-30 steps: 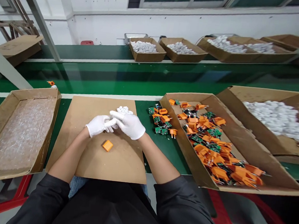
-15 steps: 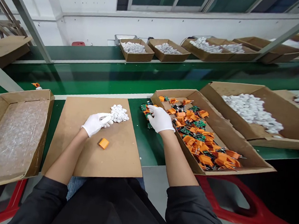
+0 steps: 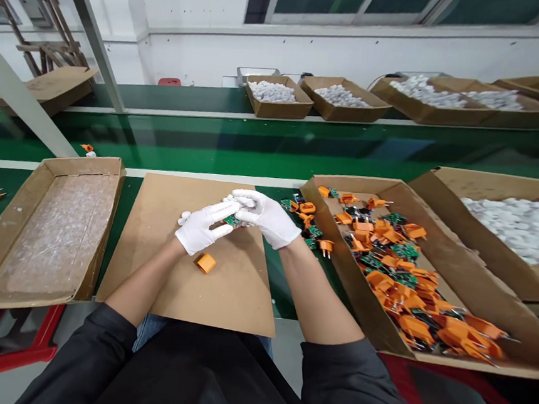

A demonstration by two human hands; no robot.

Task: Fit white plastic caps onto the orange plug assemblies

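Note:
Over the brown board (image 3: 163,281), my gloved left hand (image 3: 205,226) and gloved right hand (image 3: 270,218) meet, fingers closed around a small green circuit board (image 3: 231,221). Fingers cover most of it, so I cannot make out what is attached. Small white pieces (image 3: 184,218) show behind my left hand; my hands hide the others. Below my left hand, an orange plug housing (image 3: 205,263) lies by itself on the brown board, touched by neither hand.
On the right, a cardboard box (image 3: 360,298) holds orange plugs with green circuit boards; several more (image 3: 314,231) lie beside its left wall. A box of white pieces (image 3: 522,230) stands farther right. At left is a plastic-lined box (image 3: 54,227). Smaller boxes (image 3: 277,108) line the back shelf.
My right hand has left the loose parts beside the orange-plug box and come to my left hand, bringing a circuit board. My left hand now closes around it too. The view has swung left.

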